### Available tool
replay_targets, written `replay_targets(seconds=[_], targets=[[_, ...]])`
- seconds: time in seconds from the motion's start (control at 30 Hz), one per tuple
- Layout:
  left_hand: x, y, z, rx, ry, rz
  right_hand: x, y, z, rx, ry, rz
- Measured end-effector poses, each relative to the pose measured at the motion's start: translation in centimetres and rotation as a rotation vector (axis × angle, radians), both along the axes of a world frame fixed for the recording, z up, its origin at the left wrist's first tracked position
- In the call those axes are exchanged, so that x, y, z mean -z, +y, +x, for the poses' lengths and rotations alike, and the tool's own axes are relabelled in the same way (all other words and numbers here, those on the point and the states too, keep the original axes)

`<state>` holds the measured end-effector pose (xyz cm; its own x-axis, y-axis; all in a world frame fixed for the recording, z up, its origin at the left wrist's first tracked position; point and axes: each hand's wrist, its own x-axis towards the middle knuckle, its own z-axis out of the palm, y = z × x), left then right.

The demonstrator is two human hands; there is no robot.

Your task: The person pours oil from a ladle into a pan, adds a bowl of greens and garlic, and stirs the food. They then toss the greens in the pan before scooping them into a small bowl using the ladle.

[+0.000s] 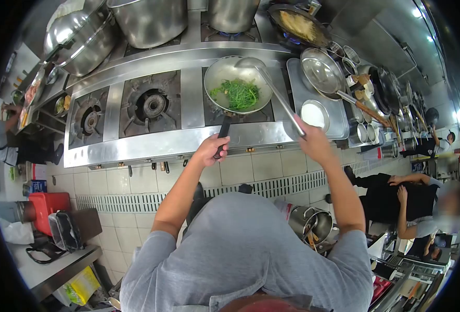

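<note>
My left hand [211, 150] is wrapped round the black handle of a frying pan [215, 73], which sits over a burner of the steel stove [191, 104]. Chopped leafy greens [241, 94] lie heaped in the pan's lower right half. In my right hand [311, 139] is the end of a long metal ladle [279, 96]. Its bowl hangs over the pan's far rim, tilted, above the greens. Just beyond my right hand, a white bowl [314, 115] stands on a metal tray [294, 78].
A large strainer [322, 70] with a wooden handle rests across the tray. Big steel pots [152, 23] stand behind, beside a wok of frying food [298, 26] over a flame. Two bare burners [153, 105] lie to the left. Another person [409, 200] stands at right.
</note>
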<state>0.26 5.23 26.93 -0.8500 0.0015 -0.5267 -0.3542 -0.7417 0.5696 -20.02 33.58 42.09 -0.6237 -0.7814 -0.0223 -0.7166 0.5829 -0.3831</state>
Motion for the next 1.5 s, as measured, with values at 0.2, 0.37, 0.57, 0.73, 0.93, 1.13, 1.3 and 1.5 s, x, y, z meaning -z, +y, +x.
replay_targets(seconds=[0.2, 0.37, 0.57, 0.73, 0.93, 1.13, 1.3, 1.5], targets=[[0.0, -0.2, 0.1, 0.011, 0.022, -0.027, 1.7, 0.1, 2.0, -0.236, 0.232, 0.186], [-0.8, 0.1, 0.2, -0.018, 0.008, -0.029, -4.1, 3.4, 0.4, -0.185, 0.196, 0.283], [-0.2, 0.5, -0.1, 0.011, 0.011, -0.009, 2.9, -0.4, 0.8, -0.018, 0.000, 0.140], [-0.3, 0.2, 0.0, -0.009, 0.013, -0.024, -2.2, 3.6, 4.9, -0.197, 0.075, 0.123], [-0.4, 0.2, 0.2, -0.009, 0.012, -0.006, -8.1, 6.5, 8.6, -0.094, 0.062, 0.212], [-0.4, 0.1, -0.1, 0.030, 0.008, 0.003, -2.9, 4.2, 5.9, -0.080, 0.125, 0.211], [-0.4, 0.0, 0.1, 0.016, 0.017, -0.026, -9.5, 4.4, 6.0, -0.130, 0.110, 0.181], [0.0, 0.0, -0.2, 0.027, 0.010, 0.003, -8.3, 0.3, 4.5, -0.095, 0.378, 0.543]])
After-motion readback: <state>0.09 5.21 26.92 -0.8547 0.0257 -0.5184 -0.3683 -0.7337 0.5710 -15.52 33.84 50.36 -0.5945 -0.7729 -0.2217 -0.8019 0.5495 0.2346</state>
